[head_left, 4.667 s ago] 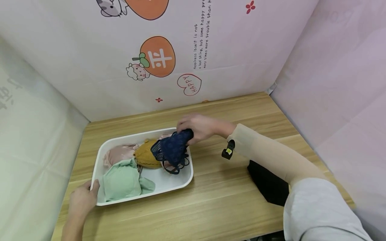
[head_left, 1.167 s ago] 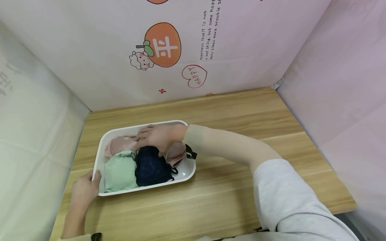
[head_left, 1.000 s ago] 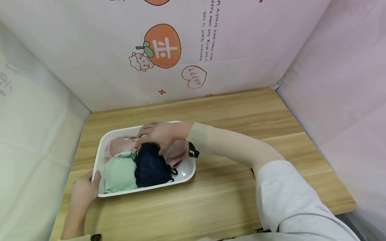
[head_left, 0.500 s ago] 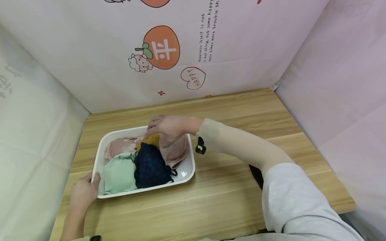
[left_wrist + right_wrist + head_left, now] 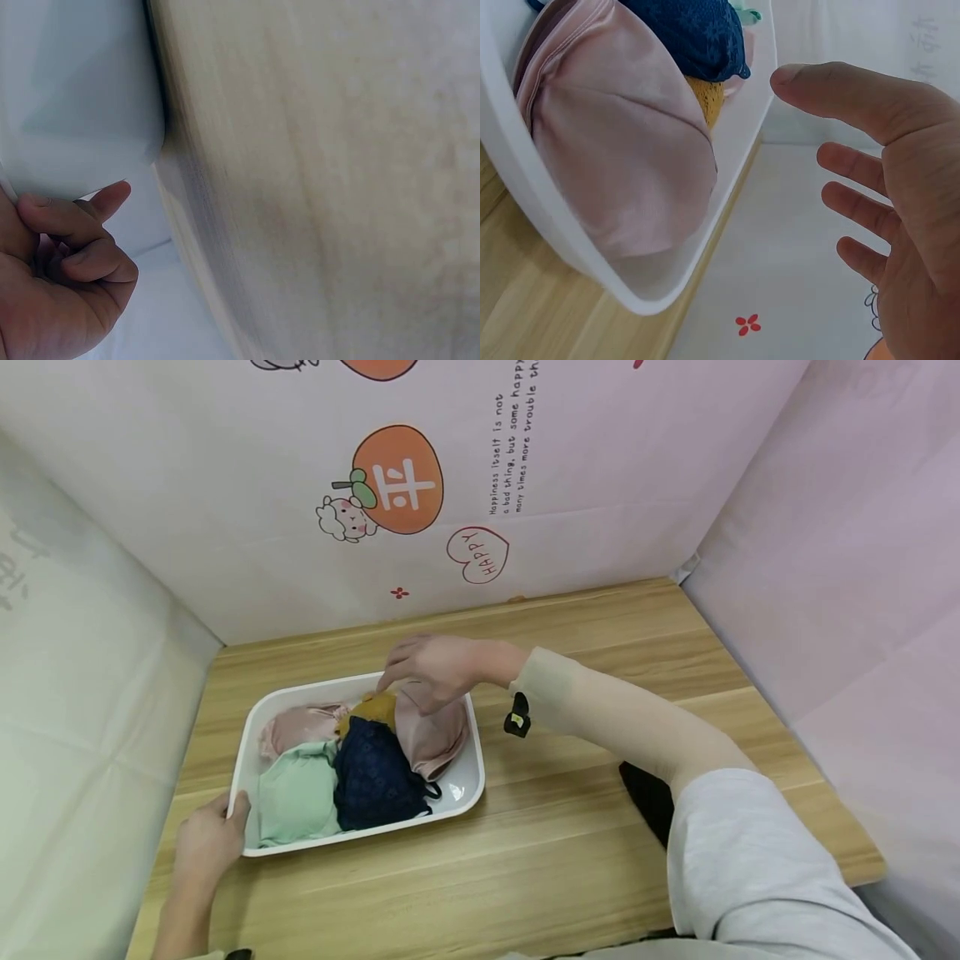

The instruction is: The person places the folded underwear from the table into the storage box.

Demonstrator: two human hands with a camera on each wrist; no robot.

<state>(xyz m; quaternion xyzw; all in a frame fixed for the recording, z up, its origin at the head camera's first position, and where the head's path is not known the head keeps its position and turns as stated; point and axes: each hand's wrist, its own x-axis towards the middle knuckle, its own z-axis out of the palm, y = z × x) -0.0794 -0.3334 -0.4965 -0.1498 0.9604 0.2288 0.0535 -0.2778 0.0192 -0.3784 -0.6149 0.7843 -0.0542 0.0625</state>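
Observation:
My left hand [image 5: 206, 839] grips the near left corner of a white tray [image 5: 480, 768], its thumb on the rim and curled fingers outside in the left wrist view. My right hand [image 5: 438, 667] hovers over the tray's far right part. In the right wrist view its fingers are spread loosely and hold nothing. Below it lies a folded pink satin bra [image 5: 630, 142]. Beside that sits a navy lace bra [image 5: 375, 777], with a mustard bra [image 5: 375, 710] partly hidden behind it. A mint green bra [image 5: 298, 793] and another pale pink bra [image 5: 300, 728] fill the left end.
The tray stands on a wooden tabletop [image 5: 525, 843]. A black item [image 5: 648, 797] lies on the right, partly hidden by my right arm. White printed sheets [image 5: 585, 485] enclose the table at the back and both sides.
The navy bra, earlier in my right hand, now lies between the mint and satin bras. Over the last second my right hand has lifted away from the bras toward the right. My left hand stays put.

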